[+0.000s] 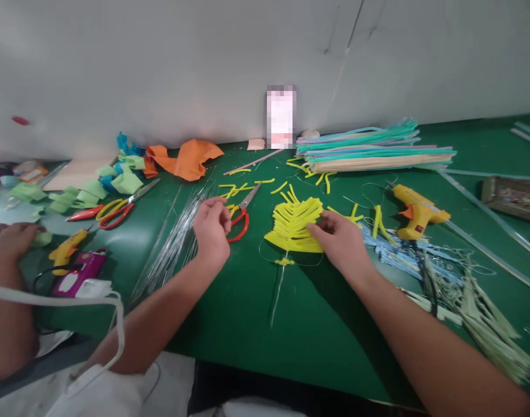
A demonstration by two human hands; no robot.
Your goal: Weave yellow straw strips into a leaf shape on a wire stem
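Observation:
A yellow leaf shape made of pipe cleaners [293, 229] lies on the green table, with a twisted wire stem pointing toward me. Thumb and fingers of my right hand [342, 236] pinch its right edge. To the left of the leaf, my left hand [212, 227] is closed with curled fingers; whatever they hold, if anything, cannot be made out. Just beyond it, red-handled scissors [244, 215] rest partly hidden by that hand. Short yellow pipe cleaner pieces [236, 190] are scattered around the leaf, and a thin wire loop curves beside its base.
Thin wires [171, 246] lie left of centre. A pipe cleaner bundle [373, 152] and a phone [281, 119] are at the back. On the right are a yellow glue gun [416, 211] and blue strands [404, 255]. A co-worker's hand [8, 243] is at far left, near another glue gun [68, 250].

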